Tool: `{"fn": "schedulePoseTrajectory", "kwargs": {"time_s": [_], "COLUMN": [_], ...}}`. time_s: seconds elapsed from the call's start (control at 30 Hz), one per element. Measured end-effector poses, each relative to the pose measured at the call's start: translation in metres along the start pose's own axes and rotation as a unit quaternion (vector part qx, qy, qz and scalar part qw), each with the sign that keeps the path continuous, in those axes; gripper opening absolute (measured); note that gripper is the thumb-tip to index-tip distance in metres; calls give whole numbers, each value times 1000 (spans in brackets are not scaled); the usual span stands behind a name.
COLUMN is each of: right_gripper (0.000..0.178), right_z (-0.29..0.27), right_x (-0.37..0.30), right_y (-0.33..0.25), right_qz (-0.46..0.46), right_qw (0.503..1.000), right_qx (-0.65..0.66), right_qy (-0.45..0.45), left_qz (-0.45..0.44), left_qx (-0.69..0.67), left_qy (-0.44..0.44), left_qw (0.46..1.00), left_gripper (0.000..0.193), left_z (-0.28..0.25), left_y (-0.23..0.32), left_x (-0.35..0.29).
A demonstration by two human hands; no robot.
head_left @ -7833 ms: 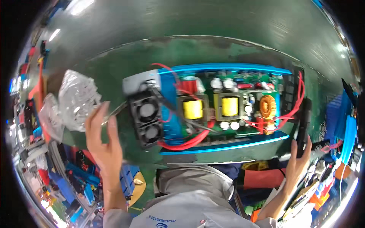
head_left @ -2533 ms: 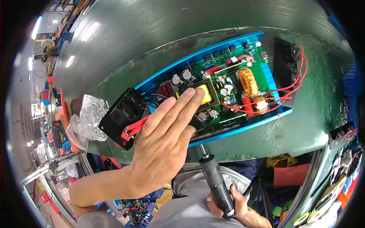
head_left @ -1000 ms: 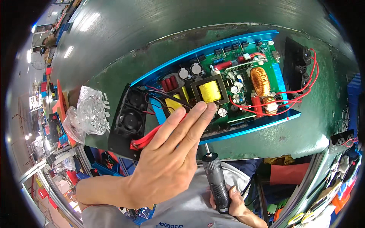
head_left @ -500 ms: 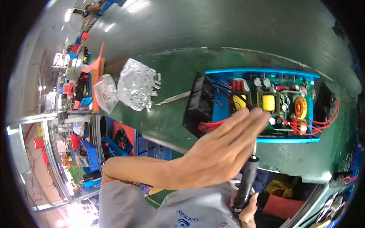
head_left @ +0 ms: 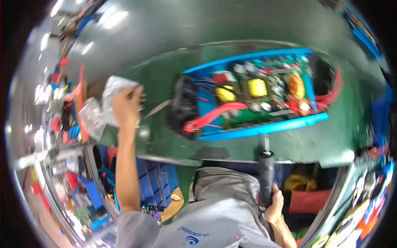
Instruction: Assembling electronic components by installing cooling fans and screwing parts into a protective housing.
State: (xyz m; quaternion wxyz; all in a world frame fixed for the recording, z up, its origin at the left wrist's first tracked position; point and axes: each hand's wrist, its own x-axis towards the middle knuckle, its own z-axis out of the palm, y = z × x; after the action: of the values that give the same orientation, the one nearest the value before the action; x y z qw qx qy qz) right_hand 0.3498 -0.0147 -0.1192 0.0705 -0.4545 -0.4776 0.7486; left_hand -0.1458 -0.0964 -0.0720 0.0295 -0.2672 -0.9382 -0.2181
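My left hand (head_left: 126,105) is over a clear plastic bag (head_left: 112,91) of small shiny parts at the left. Its fingers are curled together at the bag's right side; blur hides what they hold, if anything. Close to my body, my right hand (head_left: 274,205) is wrapped round a black electric screwdriver (head_left: 266,175), its bit pointing up toward the bench edge. Between and beyond my hands lies an open blue metal housing (head_left: 264,127) with a circuit board, yellow transformers (head_left: 257,87), a copper-coloured coil (head_left: 296,86), red wires (head_left: 219,112) and a black end panel (head_left: 183,105).
The green bench (head_left: 161,146) has a metal strip-like tool (head_left: 158,108) left of the housing. A second clear bag (head_left: 92,118) lies beside an orange-red bin (head_left: 81,103) at far left. Blue drawers (head_left: 155,182) stand under the bench.
My left hand has swung from over the housing to the bag at the left. My right hand still holds the screwdriver. The view has shifted, so the housing appears farther left and tilted.
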Motion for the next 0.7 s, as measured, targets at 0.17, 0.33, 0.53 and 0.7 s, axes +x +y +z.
{"fn": "schedulePoseTrajectory", "kwargs": {"time_s": [0.17, 0.33, 0.53, 0.7], "right_gripper": [78, 45, 54, 54], "right_z": [6, 5, -2, 1], "right_x": [11, 14, 11, 11], "right_y": [-10, -6, -19, -28], "right_qz": [-54, -141, -68, -100], "right_qw": [995, 988, 994, 993], "right_qx": [-73, -57, -38, -30], "right_qy": [-38, -26, -75, -57], "left_qz": [74, 179, 162, 399], "left_qx": [75, 88, -119, -45], "left_qy": [-46, 16, 109, -21], "left_qw": [993, 980, 973, 915], "left_gripper": [32, 27, 28, 21], "left_z": [-20, -40, -74, -58], "left_y": [-27, -46, 145, 194], "left_x": [13, 26, -57, -86]}}
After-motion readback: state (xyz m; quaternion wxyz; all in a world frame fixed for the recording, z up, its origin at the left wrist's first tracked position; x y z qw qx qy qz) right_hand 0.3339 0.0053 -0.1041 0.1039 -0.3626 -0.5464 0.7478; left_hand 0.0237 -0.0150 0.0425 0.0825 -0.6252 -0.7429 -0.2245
